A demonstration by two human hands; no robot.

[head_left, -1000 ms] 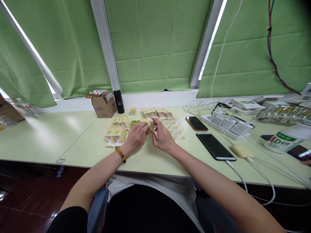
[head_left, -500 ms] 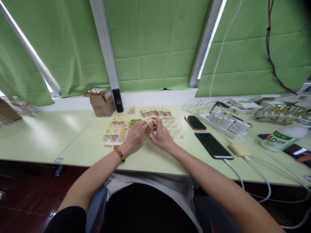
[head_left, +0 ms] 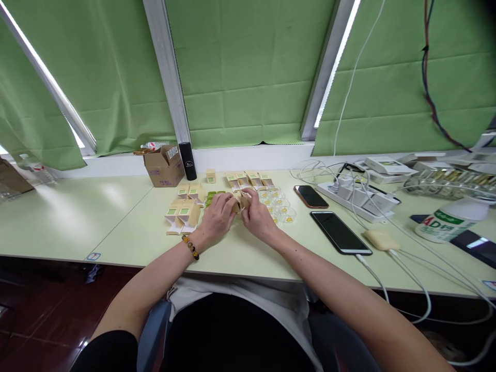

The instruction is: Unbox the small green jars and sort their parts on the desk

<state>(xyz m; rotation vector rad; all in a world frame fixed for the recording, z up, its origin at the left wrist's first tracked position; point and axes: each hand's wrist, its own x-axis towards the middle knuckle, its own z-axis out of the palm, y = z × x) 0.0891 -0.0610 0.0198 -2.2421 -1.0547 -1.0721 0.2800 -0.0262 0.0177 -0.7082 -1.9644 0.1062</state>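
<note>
Between my two hands is a small tan cardboard box (head_left: 241, 201) with a flap standing out. My left hand (head_left: 217, 217) wraps its fingers round the box's left side. My right hand (head_left: 257, 216) pinches the right side near the flap; the fingertips are partly hidden. Left of my hands stand several small open boxes (head_left: 184, 214) with green labels. More such boxes (head_left: 250, 180) line up behind, with a closed one (head_left: 211, 176) beside them. Green pieces (head_left: 215, 194) lie just behind my left hand. Several clear plastic cups (head_left: 282, 209) with yellow bits sit right of my right hand.
A brown carton (head_left: 164, 166) and a black cylinder (head_left: 188, 161) stand at the back. To the right lie two phones (head_left: 341, 232), a power strip (head_left: 358, 200) with white cables, a cream power bank (head_left: 382, 241) and a white bottle (head_left: 451, 222). The table's front edge runs close to me.
My right fingers have shifted slightly on the small box, and its flap now spreads out further. The other person's hand at the far right has left the view.
</note>
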